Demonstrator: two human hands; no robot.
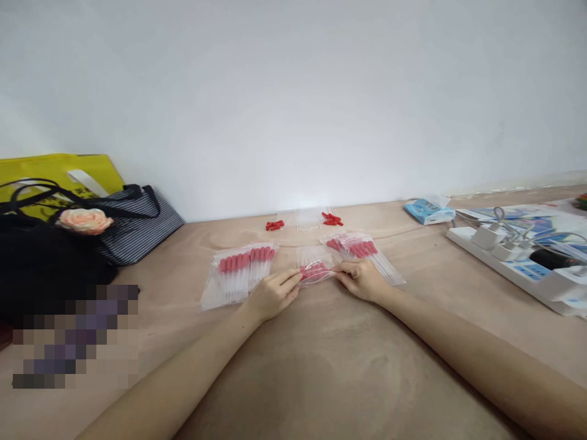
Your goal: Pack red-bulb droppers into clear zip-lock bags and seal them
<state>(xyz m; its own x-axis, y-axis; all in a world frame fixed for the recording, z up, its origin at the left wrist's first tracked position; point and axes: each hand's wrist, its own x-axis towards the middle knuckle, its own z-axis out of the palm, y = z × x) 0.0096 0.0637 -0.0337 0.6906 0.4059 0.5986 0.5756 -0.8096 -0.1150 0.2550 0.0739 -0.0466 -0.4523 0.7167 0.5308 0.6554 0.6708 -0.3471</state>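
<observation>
Between my hands lies a clear plastic bag (316, 269) with several red-topped clear tubes inside, its red ends toward me. My left hand (275, 294) pinches the bag's near left corner. On the opposite corner, the fingers of my right hand (362, 280) are closed. Left of the bag are filled bags (233, 275) with red tops pointing away from me. More filled bags (367, 253) lie just beyond my right hand. Farther back sit a small pile of red caps (275, 226), some clear tubes (309, 220) and another pile of red caps (332, 219).
A blue tissue pack (428, 211) lies at the back right, near a white power strip (518, 269) with chargers and cables. At the left are a yellow bag (98, 168), a striped bag (137, 226), a peach fabric flower (85, 221) and a black item (46, 269). A wall stands behind.
</observation>
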